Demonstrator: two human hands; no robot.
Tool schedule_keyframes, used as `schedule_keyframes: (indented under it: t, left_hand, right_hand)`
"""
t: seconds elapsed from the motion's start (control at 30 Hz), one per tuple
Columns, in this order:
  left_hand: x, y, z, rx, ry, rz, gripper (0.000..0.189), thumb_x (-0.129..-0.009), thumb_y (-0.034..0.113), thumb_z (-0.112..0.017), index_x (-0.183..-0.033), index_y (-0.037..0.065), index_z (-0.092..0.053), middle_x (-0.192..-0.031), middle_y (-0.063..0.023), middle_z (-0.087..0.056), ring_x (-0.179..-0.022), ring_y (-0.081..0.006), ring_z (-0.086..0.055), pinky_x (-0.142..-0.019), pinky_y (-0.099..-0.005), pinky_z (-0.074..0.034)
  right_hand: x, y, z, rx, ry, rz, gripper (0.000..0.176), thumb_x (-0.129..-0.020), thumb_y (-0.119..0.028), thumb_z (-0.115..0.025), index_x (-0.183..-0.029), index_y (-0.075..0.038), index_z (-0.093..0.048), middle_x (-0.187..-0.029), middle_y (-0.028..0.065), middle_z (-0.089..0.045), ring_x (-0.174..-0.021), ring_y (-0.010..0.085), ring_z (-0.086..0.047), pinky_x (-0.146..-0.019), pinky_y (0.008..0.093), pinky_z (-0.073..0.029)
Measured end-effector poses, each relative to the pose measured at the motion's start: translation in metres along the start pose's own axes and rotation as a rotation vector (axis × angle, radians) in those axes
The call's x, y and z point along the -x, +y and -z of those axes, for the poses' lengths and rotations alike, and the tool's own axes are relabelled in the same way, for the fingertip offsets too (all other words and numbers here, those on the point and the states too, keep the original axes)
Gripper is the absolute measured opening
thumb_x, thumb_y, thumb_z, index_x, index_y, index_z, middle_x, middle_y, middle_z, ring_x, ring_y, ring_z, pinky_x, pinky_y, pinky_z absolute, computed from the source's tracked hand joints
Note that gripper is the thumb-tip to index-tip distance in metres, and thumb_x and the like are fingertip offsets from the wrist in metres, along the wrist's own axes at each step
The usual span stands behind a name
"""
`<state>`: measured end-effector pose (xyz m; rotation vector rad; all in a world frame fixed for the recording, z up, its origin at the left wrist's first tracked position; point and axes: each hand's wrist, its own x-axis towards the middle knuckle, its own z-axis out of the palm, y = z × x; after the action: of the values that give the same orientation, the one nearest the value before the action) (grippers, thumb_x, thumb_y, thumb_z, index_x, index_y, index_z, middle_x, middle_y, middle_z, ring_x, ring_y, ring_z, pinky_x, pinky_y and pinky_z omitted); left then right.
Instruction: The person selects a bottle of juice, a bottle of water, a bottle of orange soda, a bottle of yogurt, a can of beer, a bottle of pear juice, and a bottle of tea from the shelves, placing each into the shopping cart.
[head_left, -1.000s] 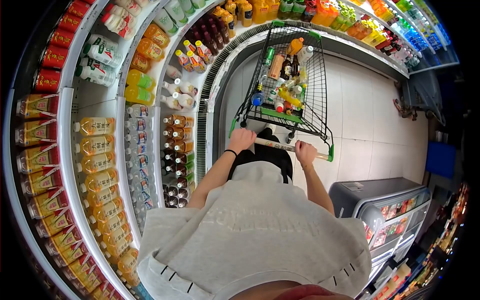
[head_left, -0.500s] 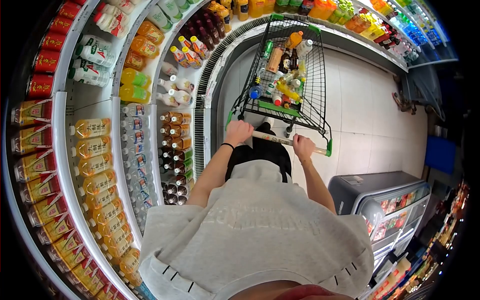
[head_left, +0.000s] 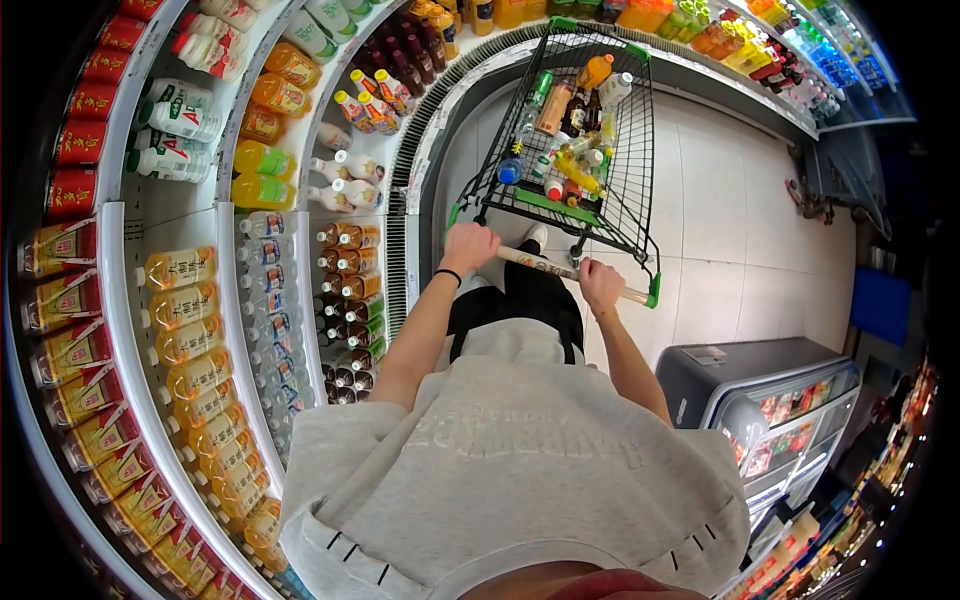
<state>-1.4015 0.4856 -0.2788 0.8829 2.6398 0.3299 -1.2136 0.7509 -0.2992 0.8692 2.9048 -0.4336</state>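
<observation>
Both of my hands are wrapped round the handlebar (head_left: 537, 262) of a black wire shopping cart (head_left: 632, 165) with green trim. My left hand (head_left: 472, 249), a dark band at its wrist, grips near the bar's left end. Toward the right end, my right hand (head_left: 601, 286) is closed on the same bar. Several bottles lie in a heap in the cart, among them an orange bottle (head_left: 595, 71), a green can (head_left: 541, 88), a blue-capped bottle (head_left: 511, 170) and a yellow bottle (head_left: 578, 174).
Curved shelves of drinks run along the left and far side, with amber tea bottles (head_left: 190, 303), water bottles (head_left: 268, 277) and red cans (head_left: 83, 137). A glass-topped display freezer (head_left: 740, 375) stands at the right. Pale floor tiles (head_left: 715, 200) lie right of the cart.
The cart and my hands have turned slightly to the left. A shoe shows more plainly under the handlebar. The shelf on the left has shifted slightly in view. Both hands keep their hold.
</observation>
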Motion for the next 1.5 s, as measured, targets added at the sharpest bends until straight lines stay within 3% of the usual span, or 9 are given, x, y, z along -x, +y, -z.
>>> schedule_keyframes:
  t: [0.57,0.67,0.73,0.93,1.17,1.23,1.3,1.37,1.5]
  left_hand:
    - [-0.043,-0.024,0.02,-0.056,-0.054,-0.046,0.048,-0.094,0.036,-0.05,-0.068,0.005,-0.075,-0.07,-0.0203,-0.07,-0.066,-0.0402,-0.069,-0.067,-0.052,-0.056]
    - [-0.049,-0.029,0.02,-0.065,-0.061,-0.039,0.047,-0.093,0.036,-0.05,-0.069,0.005,-0.075,-0.07,-0.019,-0.071,-0.067,-0.0397,-0.07,-0.067,-0.0516,-0.056]
    - [-0.053,-0.032,0.02,-0.077,-0.081,-0.004,0.046,-0.092,0.037,-0.05,-0.071,0.005,-0.076,-0.071,-0.0176,-0.071,-0.069,-0.039,-0.07,-0.068,-0.051,-0.056]
    - [-0.059,-0.036,0.035,-0.069,-0.097,0.006,0.045,-0.091,0.037,-0.052,-0.07,0.005,-0.075,-0.07,-0.0165,-0.071,-0.068,-0.0379,-0.07,-0.067,-0.051,-0.055]
    - [-0.074,-0.044,0.037,-0.029,-0.023,-0.059,0.041,-0.087,0.035,-0.054,-0.065,0.005,-0.073,-0.064,-0.0175,-0.068,-0.061,-0.0387,-0.068,-0.06,-0.0498,-0.055]
    - [-0.078,-0.045,0.038,-0.047,-0.064,-0.036,0.043,-0.09,0.037,-0.054,-0.066,0.008,-0.074,-0.065,-0.0162,-0.069,-0.063,-0.0372,-0.068,-0.062,-0.0507,-0.053]
    - [-0.083,-0.048,0.036,-0.072,-0.058,-0.044,0.042,-0.089,0.037,-0.054,-0.065,0.008,-0.074,-0.065,-0.0168,-0.068,-0.062,-0.0374,-0.068,-0.061,-0.0509,-0.053]
    - [-0.088,-0.049,0.042,-0.094,-0.056,-0.059,0.042,-0.088,0.037,-0.055,-0.065,0.007,-0.074,-0.065,-0.0174,-0.068,-0.062,-0.0375,-0.068,-0.061,-0.0511,-0.053]
    - [-0.097,-0.048,0.05,-0.083,-0.096,-0.039,0.041,-0.087,0.035,-0.055,-0.065,0.005,-0.072,-0.064,-0.0194,-0.067,-0.061,-0.0397,-0.068,-0.062,-0.0504,-0.054]
  right_hand:
    - [-0.029,-0.019,-0.008,0.059,-0.039,-0.029,0.059,-0.106,-0.043,-0.043,-0.073,-0.007,-0.076,-0.07,0.0218,-0.071,-0.066,0.043,-0.071,-0.065,0.054,-0.055]
    - [-0.035,-0.027,0.001,0.048,-0.101,-0.042,0.063,-0.108,-0.045,-0.038,-0.076,-0.007,-0.076,-0.072,0.0223,-0.072,-0.068,0.0436,-0.071,-0.068,0.0543,-0.056]
    - [-0.038,-0.029,0.003,0.051,-0.181,-0.049,0.064,-0.108,-0.05,-0.035,-0.087,-0.008,-0.079,-0.076,0.0243,-0.072,-0.072,0.0451,-0.071,-0.07,0.0556,-0.055]
    - [-0.049,-0.025,0.005,0.037,-0.355,0.036,0.067,-0.108,-0.053,-0.032,-0.088,-0.008,-0.078,-0.083,0.0251,-0.073,-0.082,0.0462,-0.072,-0.079,0.0569,-0.054]
    - [-0.074,-0.009,0.007,-0.145,-0.606,0.284,0.066,-0.108,-0.049,-0.03,-0.094,-0.003,-0.075,-0.089,0.0277,-0.073,-0.09,0.0482,-0.07,-0.082,0.0581,-0.054]
    - [-0.086,-0.006,0.006,-0.241,-0.677,0.214,0.067,-0.108,-0.052,-0.033,-0.093,-0.001,-0.073,-0.081,0.0236,-0.072,-0.078,0.0427,-0.071,-0.075,0.052,-0.056]
    - [-0.096,-0.009,0.007,-0.443,-0.945,-0.024,0.073,-0.107,-0.06,-0.036,-0.093,0.003,-0.071,-0.073,0.0171,-0.069,-0.065,0.0312,-0.069,-0.064,0.0421,-0.055]
    - [-0.101,-0.013,0.019,-0.574,-1.026,-0.071,0.081,-0.104,-0.069,-0.037,-0.089,0.005,-0.068,-0.067,0.0087,-0.062,-0.057,0.0186,-0.061,-0.053,0.0325,-0.05]
    - [-0.107,-0.011,0.016,-0.657,-1.081,-0.042,0.079,-0.104,-0.071,-0.034,-0.085,-0.001,-0.066,-0.067,0.0046,-0.059,-0.056,0.0164,-0.056,-0.053,0.0308,-0.048]
